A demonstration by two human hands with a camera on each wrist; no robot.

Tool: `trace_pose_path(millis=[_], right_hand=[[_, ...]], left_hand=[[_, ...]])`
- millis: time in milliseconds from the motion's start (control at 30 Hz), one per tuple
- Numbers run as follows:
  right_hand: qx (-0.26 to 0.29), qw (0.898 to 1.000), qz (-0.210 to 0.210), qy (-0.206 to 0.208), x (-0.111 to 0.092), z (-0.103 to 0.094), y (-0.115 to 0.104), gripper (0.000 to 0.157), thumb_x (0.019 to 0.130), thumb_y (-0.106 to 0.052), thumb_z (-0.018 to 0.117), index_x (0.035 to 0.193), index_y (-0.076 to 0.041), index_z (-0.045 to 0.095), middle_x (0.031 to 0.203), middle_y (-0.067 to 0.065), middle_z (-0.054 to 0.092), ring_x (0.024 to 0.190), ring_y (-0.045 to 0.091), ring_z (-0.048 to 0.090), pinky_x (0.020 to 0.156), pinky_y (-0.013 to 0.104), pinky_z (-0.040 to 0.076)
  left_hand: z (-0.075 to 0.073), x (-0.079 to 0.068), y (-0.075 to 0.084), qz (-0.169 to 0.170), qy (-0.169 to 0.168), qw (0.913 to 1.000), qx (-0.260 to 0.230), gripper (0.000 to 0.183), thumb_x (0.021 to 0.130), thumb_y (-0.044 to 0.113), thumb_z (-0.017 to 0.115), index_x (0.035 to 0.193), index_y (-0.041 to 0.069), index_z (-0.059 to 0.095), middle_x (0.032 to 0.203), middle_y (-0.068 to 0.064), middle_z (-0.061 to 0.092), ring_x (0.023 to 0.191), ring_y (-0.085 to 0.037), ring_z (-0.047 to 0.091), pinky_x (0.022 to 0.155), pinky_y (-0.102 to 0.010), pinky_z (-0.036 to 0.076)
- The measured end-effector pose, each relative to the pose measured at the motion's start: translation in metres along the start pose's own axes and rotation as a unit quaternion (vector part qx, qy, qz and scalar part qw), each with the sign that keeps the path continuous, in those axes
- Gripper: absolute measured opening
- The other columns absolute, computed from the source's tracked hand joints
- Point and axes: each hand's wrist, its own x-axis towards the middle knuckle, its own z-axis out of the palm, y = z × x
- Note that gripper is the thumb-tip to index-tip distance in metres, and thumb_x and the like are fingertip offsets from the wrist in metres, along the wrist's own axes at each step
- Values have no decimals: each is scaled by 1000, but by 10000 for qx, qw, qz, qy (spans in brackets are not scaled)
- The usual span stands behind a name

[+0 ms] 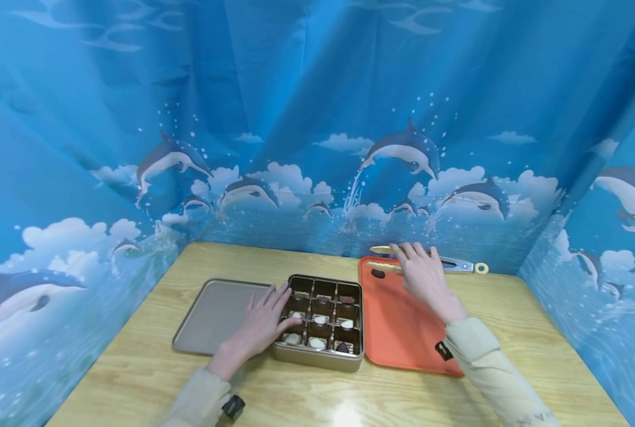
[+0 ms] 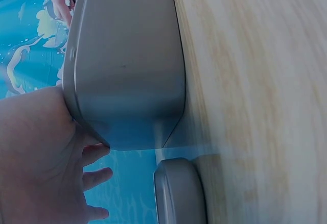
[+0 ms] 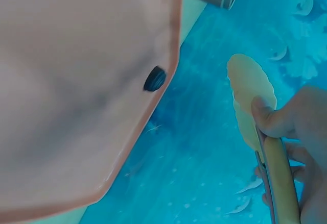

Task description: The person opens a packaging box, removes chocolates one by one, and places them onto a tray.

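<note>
My right hand holds metal tongs with cream-coloured tips above the far left corner of an orange tray. In the right wrist view, the thumb and fingers grip the tongs. One dark chocolate piece lies on the tray just below the tips. My left hand rests with spread fingers on the left rim of a metal tin. Inside the tin, a divided insert holds several dark and white pieces. In the left wrist view, the palm is against the tin's rim.
A flat grey metal lid lies on the wooden table left of the tin. The orange tray stands close along the tin's right side. A blue dolphin-print curtain hangs behind and at both sides of the table.
</note>
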Motion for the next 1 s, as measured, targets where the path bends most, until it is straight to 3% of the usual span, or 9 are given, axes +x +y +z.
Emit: trace_pose_path(millis=[233,433,600,833,1000], right_hand=[[-70,9992,-341,175,4,-16,-23,60,89,-22,80,143,-10,57,126,12,64,111,33,58,78,50,46],[-185,9956,-872,281,15,-33,-42,60,86,-21,81,142,-13,59,126,8,64,110,30,57,83,50,46],[-439,9879,-1473,223,27,-40,-55,63,84,-21,84,142,-17,60,126,5,64,107,26,57,83,46,46],[-633,9763,-2065,149,44,-42,-75,55,81,-21,86,133,-24,67,117,-2,68,102,22,58,79,40,44],[-1001,9659,-2385,-119,54,-41,-88,44,88,-18,80,129,-29,69,116,-6,68,104,19,59,85,41,47]], left_hand=[[0,0,0,13,5,10000,-31,78,101,52,53,157,0,31,167,-12,20,153,-40,16,120,-69,10],[-2,-1,0,37,-25,10000,34,79,102,53,51,157,0,32,167,-12,20,153,-40,16,120,-69,10],[-3,-2,0,55,-14,10000,52,79,101,53,51,156,0,33,166,-13,21,153,-40,18,120,-69,11],[-2,-1,0,38,-42,10000,54,79,101,54,51,157,1,31,167,-12,19,153,-40,17,120,-69,10],[-2,-1,0,32,-22,10000,24,79,101,53,51,157,1,31,167,-12,19,153,-40,17,121,-68,9]])
